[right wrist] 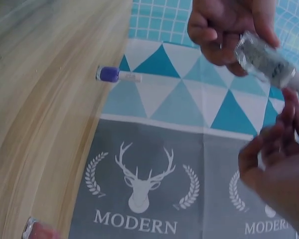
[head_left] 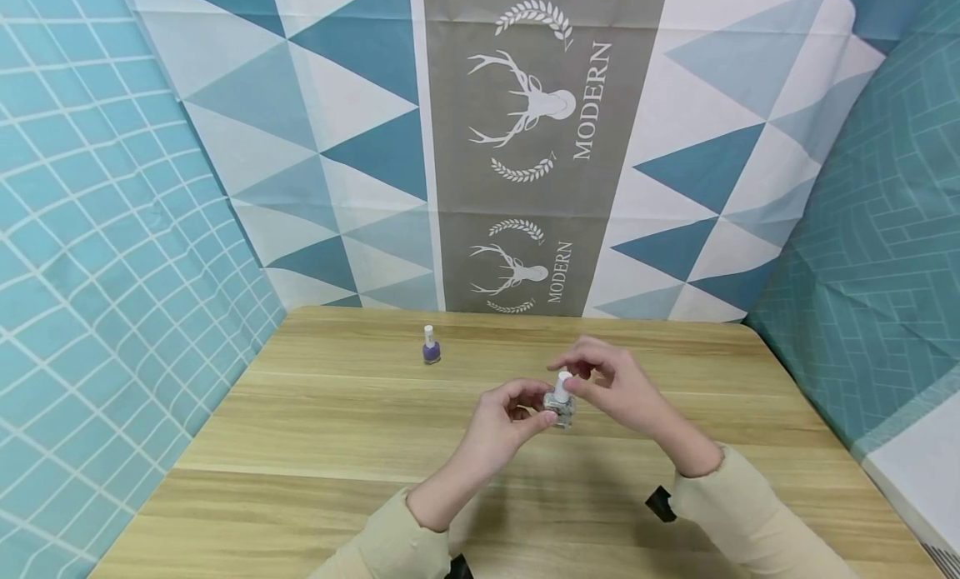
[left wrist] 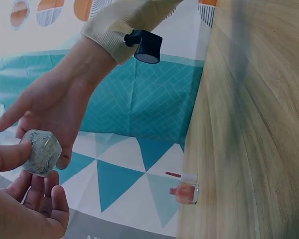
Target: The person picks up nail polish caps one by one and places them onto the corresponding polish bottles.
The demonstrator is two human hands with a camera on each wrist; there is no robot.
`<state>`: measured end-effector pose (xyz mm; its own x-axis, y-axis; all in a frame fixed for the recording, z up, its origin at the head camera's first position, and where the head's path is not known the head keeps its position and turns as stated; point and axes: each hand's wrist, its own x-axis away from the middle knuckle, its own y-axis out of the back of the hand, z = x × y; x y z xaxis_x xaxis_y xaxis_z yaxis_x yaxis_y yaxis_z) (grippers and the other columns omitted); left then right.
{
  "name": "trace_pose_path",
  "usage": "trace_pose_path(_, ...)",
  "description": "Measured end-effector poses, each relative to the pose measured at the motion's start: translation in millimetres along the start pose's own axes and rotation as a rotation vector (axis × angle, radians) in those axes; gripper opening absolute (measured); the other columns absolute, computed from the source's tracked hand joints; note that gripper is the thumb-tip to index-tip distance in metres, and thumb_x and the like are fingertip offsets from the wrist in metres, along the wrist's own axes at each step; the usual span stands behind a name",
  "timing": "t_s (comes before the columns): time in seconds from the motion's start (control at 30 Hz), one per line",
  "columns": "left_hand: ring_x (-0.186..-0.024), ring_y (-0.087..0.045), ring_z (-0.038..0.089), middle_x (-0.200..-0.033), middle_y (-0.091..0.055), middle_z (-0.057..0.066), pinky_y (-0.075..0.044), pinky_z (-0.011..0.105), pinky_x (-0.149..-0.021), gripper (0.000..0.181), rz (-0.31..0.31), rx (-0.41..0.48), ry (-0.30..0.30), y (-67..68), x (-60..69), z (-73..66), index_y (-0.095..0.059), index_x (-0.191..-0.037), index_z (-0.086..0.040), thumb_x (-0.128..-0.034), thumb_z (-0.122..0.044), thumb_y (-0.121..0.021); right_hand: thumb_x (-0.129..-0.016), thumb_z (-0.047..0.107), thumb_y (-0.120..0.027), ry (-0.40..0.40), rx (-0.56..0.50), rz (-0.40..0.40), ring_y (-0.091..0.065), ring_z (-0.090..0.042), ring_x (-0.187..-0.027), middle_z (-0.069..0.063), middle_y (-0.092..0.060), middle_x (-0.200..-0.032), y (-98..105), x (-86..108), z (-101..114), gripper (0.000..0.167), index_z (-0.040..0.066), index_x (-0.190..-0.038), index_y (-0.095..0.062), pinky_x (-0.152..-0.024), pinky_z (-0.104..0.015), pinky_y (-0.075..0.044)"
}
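A nail polish bottle (head_left: 559, 408) with silvery glitter and a white cap (head_left: 562, 386) is held above the table, its cap pointing up. My left hand (head_left: 498, 425) grips the glass body between thumb and fingers. From the right, my right hand (head_left: 611, 383) pinches the white cap with thumb and forefinger. The left wrist view shows the bottle's glittery base (left wrist: 41, 153). Beyond the hands, a pink nail polish bottle (left wrist: 186, 192) stands uncapped on the table, and its white cap with the brush (left wrist: 188, 177) lies beside it. In the head view, my right hand hides that pair.
A purple nail polish bottle (head_left: 431, 351) with a white cap stands upright near the back of the wooden table (head_left: 337, 429). Behind the table hangs a patterned cloth (head_left: 360, 146). Teal cloths flank both sides. A dark wrist camera (head_left: 662, 504) sits at the right sleeve.
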<state>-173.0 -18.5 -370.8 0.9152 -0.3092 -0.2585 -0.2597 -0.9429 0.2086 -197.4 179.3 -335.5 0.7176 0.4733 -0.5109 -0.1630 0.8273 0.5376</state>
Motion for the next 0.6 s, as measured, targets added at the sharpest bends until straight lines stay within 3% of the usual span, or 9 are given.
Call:
trace_pose_path(0.13, -0.087, -0.059, 0.012, -0.096, -0.067, 0.007, -0.050, 0.022, -0.073, 0.027, 0.007, -0.001, -0.009, 0.4, -0.1, 1.4, -0.067, -0.109, -0.006, -0.0834, -0.012, -0.071, -0.097, 0.002, -0.047, 0.134, -0.084, 0.116, -0.053, -0.014, -0.088, -0.004, -0.061, -0.103, 5.8, 0.5, -3.9, 0.027, 0.005, -0.118, -0.063, -0.071, -0.028, -0.046)
trace_pose_path(0.27, -0.091, -0.060, 0.016, -0.100, -0.068, 0.009, -0.050, 0.022, -0.074, 0.028, 0.016, 0.012, -0.014, 0.3, 0.7, 1.8, -0.066, -0.112, -0.005, -0.0852, -0.009, -0.069, -0.095, -0.002, -0.048, 0.173, -0.106, 0.186, -0.054, -0.015, -0.094, -0.004, -0.059, -0.105, 8.7, 0.5, -4.0, 0.029, 0.008, -0.116, -0.065, -0.076, -0.029, -0.048)
trace_pose_path(0.6, -0.093, -0.061, 0.018, -0.103, -0.068, 0.009, -0.049, 0.023, -0.075, 0.028, 0.022, 0.025, -0.012, -0.7, 1.4, -0.9, -0.066, -0.114, -0.005, -0.0859, -0.008, -0.068, -0.090, -0.002, -0.057, 0.161, -0.050, 0.141, -0.057, -0.012, -0.088, 0.001, -0.061, -0.098, 8.4, 2.0, -5.7, 0.023, 0.012, -0.106, -0.067, -0.070, -0.028, -0.050)
